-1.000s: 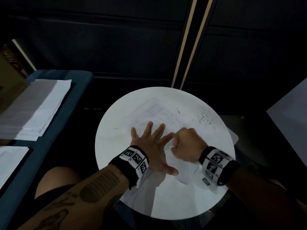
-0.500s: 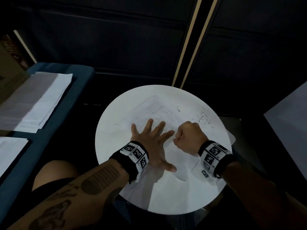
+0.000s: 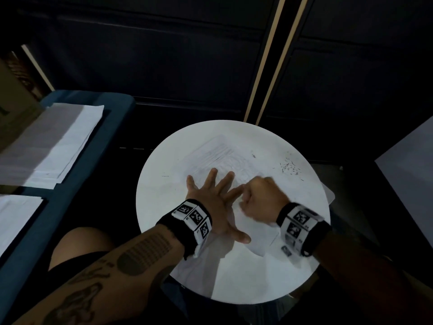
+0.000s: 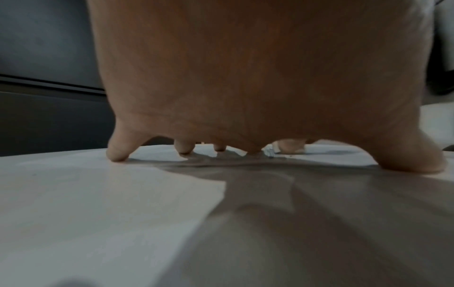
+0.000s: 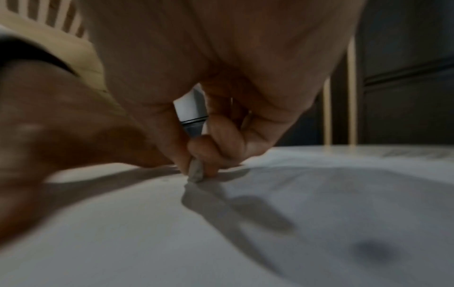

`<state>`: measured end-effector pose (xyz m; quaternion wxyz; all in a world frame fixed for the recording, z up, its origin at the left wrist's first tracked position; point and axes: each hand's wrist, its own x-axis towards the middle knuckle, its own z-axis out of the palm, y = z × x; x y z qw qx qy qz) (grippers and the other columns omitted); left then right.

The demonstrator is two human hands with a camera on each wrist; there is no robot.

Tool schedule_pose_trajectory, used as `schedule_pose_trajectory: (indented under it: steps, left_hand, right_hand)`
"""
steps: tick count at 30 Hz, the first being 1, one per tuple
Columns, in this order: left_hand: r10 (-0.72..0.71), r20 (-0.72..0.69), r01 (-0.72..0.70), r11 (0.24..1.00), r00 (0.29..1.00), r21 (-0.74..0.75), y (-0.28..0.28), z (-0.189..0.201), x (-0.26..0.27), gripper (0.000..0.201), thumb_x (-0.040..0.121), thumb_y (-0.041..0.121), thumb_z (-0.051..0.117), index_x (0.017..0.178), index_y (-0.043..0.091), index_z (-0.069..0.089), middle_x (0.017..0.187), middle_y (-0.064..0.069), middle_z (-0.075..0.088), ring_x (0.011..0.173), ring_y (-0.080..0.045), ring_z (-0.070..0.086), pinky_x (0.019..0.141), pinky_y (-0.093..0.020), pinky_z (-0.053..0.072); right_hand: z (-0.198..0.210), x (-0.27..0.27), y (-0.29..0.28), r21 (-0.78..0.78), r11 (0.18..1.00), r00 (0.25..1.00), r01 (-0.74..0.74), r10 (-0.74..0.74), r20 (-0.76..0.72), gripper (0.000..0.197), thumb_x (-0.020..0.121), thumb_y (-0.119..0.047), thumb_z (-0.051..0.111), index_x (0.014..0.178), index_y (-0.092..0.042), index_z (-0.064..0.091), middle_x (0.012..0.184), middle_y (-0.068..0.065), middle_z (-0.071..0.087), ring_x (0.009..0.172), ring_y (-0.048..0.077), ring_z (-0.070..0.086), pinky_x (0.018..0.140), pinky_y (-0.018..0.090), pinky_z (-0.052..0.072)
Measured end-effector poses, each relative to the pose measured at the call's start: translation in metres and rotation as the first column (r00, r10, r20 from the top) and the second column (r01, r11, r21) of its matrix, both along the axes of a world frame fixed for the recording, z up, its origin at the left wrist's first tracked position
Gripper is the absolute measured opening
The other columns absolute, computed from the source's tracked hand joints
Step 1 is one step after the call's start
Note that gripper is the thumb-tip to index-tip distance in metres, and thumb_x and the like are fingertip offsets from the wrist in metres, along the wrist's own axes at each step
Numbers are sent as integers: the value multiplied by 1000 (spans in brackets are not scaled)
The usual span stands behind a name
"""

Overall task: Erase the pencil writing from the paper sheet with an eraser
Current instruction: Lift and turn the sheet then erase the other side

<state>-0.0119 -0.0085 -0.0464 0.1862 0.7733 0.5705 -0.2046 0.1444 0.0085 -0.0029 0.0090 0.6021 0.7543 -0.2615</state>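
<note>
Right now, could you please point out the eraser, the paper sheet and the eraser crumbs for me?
eraser [image 5: 195, 172]: right wrist view, worn tip below the fingers.
paper sheet [image 3: 218, 153]: head view, pencilled far part.
eraser crumbs [image 3: 290, 167]: head view, middle of the scatter.

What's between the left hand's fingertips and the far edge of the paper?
Only paper with faint pencil writing lies beyond the left hand, as the head view shows. Nothing else sits on that stretch.
</note>
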Motion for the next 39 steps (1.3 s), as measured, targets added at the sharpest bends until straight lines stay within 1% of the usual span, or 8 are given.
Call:
schedule_pose_trajectory:
  steps: [6, 10, 14, 19, 23, 28, 32, 39]
  left_hand:
    - [-14, -29, 13, 1000, 999, -17, 1, 0, 0, 141, 49, 112, 39, 157, 49, -25, 163, 10, -43, 150, -34, -41, 110, -83, -11]
    - [13, 20, -13, 1000, 1000, -4, 0, -1, 0, 138, 48, 112, 41, 154, 55, -27, 165, 12, -40, 152, -33, -38, 109, -83, -13]
    - [1, -17, -1, 999, 1000, -36, 1, 1, 1, 139, 51, 112, 41, 157, 50, -24, 163, 11, -44, 149, -33, -42, 110, -83, -12]
    - [10, 36, -9, 1000, 999, -6, -2, -1, -1, 135, 51, 112, 41, 153, 56, -29, 164, 14, -41, 151, -31, -39, 110, -83, -14]
    - [-3, -2, 3, 999, 1000, -32, 2, -1, 0, 139, 50, 112, 41, 155, 51, -27, 162, 12, -45, 149, -32, -43, 110, -83, -11]
    - [9, 41, -8, 1000, 999, -14, 1, -2, -2, 135, 49, 112, 42, 151, 58, -29, 163, 14, -41, 151, -31, -39, 109, -83, -14]
    - [10, 21, -10, 1000, 1000, -22, 1, -1, -1, 138, 49, 111, 43, 153, 55, -28, 163, 13, -42, 151, -31, -40, 110, -83, -12]
    - [19, 35, -18, 999, 999, -30, -1, 4, -1, 136, 53, 109, 47, 154, 56, -27, 164, 14, -41, 151, -30, -39, 111, -82, -13]
  right_hand:
    - [3, -15, -21, -45, 976, 977, -211, 211, -18, 24, 79, -16, 65, 57, -26, 58, 72, 1, 69, 70, 18, 67, 67, 39, 61]
    - [2, 4, 10, 63, 996, 998, 67, -68, 14, 14, 75, -31, 64, 67, -19, 63, 79, 6, 65, 77, 24, 69, 73, 39, 62]
    - [5, -10, -20, -18, 986, 986, -165, 165, 8, 24, 81, -18, 67, 61, -23, 56, 79, 3, 68, 71, 18, 67, 66, 40, 62]
    - [6, 10, 8, 81, 995, 997, 66, -69, 45, 10, 80, -24, 68, 73, -18, 64, 87, 7, 65, 81, 24, 67, 72, 41, 62]
    - [11, -10, -26, -55, 982, 984, -179, 177, -32, 21, 83, -22, 65, 62, -26, 61, 84, 3, 70, 77, 19, 67, 69, 38, 60]
    - [0, 17, 11, 62, 993, 995, 103, -102, -12, 11, 77, -26, 68, 72, -20, 61, 90, 10, 67, 80, 25, 66, 72, 36, 61]
    - [-4, 2, -14, 0, 997, 997, -71, 71, -24, 15, 83, -22, 67, 70, -15, 66, 77, 0, 66, 81, 16, 64, 72, 37, 60]
    - [-5, 17, 7, 73, 996, 998, 55, -53, -27, 15, 80, -23, 69, 68, -18, 63, 74, 3, 65, 69, 20, 69, 68, 36, 62]
